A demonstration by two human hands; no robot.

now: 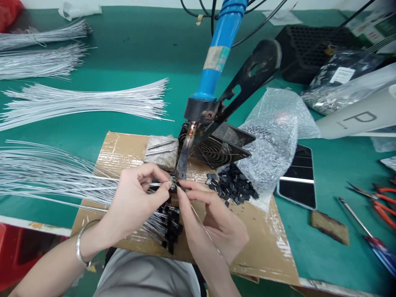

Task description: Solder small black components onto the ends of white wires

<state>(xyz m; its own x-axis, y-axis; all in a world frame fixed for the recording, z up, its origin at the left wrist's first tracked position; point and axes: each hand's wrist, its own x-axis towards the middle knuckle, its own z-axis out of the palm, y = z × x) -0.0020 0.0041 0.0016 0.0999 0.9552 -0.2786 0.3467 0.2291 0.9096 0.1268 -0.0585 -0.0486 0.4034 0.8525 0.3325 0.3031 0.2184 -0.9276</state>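
Left hand [133, 202] pinches a small metallic piece [172, 184] between thumb and index finger, right at the tip of the blue-handled soldering iron [212, 78]; piece's shape unclear. Right hand [213, 225] beside it, fingers gripping a thin silvery wire [206, 231]. Both above cardboard [256, 239] on green table [123, 62]. Black-ended wires [171, 229] below; loose black pieces [238, 183] heaped rightward.

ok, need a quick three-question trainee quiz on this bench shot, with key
1. True or false: the phone lies on the cardboard.
2. How many metal rods lie on the pale block? a) one b) two c) four
3. Fill in: fingertips of the left hand and right hand are close to the soldering iron's ____.

Key: 1 false, green table; 2 b; 3 tip.
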